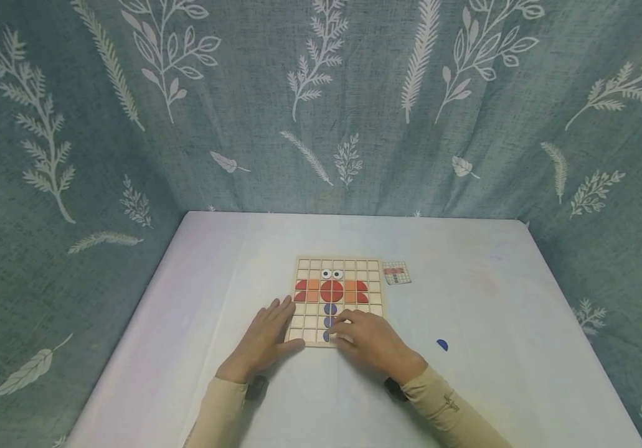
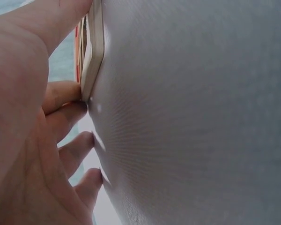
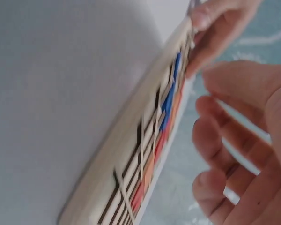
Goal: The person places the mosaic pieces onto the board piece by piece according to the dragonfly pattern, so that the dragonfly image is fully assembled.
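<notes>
A wooden grid board (image 1: 305, 320) lies on the table, holding two eye discs (image 1: 332, 274), a red circle (image 1: 332, 291) made of pieces, orange squares (image 1: 312, 290) and red side pieces (image 1: 362, 286). Blue pieces (image 1: 329, 308) run down a middle column toward the near edge. My left hand (image 1: 264, 336) rests at the board's near left corner, fingers spread along its side, thumb on the near edge. Over the lowest blue pieces hovers my right hand (image 1: 373, 342); in the right wrist view its fingers (image 3: 207, 140) are loosely bent, with nothing visible between them and the thumb.
A small pattern card (image 1: 396, 272) lies just right of the board's far corner. Farther right, a single blue half-disc (image 1: 442, 344) lies on the white table (image 1: 483, 298). Patterned curtains (image 1: 264, 155) enclose the table at the back and sides.
</notes>
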A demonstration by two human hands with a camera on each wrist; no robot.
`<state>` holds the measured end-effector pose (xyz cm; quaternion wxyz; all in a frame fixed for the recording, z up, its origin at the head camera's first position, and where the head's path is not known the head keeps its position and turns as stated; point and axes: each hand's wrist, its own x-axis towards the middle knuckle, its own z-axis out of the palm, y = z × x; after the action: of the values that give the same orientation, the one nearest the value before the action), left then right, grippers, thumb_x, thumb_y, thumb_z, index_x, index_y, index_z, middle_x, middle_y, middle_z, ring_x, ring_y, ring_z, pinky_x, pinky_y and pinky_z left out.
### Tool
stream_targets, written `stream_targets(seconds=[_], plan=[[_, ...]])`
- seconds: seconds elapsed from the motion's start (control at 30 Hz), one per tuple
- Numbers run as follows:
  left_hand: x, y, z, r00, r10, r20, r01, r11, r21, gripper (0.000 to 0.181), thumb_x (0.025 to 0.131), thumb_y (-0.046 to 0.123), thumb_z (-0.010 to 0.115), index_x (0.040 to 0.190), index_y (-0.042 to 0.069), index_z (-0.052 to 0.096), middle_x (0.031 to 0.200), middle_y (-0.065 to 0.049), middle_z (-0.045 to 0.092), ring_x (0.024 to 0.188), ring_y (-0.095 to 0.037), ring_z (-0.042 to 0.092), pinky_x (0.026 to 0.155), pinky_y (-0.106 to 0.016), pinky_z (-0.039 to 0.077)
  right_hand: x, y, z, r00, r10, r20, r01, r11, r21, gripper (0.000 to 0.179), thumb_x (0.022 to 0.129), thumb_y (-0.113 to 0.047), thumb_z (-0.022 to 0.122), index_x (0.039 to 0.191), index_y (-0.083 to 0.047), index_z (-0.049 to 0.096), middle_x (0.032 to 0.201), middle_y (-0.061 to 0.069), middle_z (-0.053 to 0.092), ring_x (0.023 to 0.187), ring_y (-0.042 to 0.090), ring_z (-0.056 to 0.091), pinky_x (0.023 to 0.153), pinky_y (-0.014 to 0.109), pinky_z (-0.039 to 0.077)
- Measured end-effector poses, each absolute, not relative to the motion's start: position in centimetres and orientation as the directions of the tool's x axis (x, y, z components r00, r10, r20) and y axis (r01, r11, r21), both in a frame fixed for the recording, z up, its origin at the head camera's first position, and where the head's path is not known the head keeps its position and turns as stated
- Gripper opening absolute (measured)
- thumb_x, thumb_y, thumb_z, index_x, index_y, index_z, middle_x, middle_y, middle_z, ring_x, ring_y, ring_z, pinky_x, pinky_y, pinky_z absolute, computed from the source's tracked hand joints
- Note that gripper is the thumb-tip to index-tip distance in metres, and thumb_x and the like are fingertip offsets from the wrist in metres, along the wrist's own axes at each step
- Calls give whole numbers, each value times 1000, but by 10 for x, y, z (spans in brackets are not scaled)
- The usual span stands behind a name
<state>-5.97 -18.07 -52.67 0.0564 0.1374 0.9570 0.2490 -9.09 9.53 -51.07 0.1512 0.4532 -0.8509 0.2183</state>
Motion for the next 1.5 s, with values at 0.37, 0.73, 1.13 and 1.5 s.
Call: stream_targets(seconds=[0.37,0.73,1.13,1.5], plan=[[-60,-181,-527,-957,283,-58,219,841,495,87,92,48,71,159,6,32,166,-10,25,154,-33,17,125,-52,10,-101,146,-493,-605,-630,487,-793,532,-297,39,84,-12,84,121,-16,73,115,-1,71,95,14,68,81,33,60],[-59,-181,-526,-958,281,-50,222,843,491,87,92,47,71,158,5,33,166,-11,25,153,-35,18,125,-52,11,-106,201,-499,-710,-537,456,-699,615,-364,42,83,-9,84,122,-17,73,115,-3,70,76,10,60,64,26,53],[-60,-180,-525,-956,285,-69,214,838,502,87,93,48,70,159,5,32,167,-10,23,154,-33,16,126,-51,9,-100,247,-504,-745,-511,430,-662,651,-372,47,77,2,85,119,-17,73,110,-7,71,76,8,58,63,27,51],[-60,-179,-523,-955,290,-66,218,834,507,86,94,46,70,158,4,32,166,-11,23,154,-34,16,125,-52,10,-89,271,-508,-835,-494,244,-551,744,-379,50,78,9,79,122,-15,72,115,-3,71,93,12,64,81,39,60]])
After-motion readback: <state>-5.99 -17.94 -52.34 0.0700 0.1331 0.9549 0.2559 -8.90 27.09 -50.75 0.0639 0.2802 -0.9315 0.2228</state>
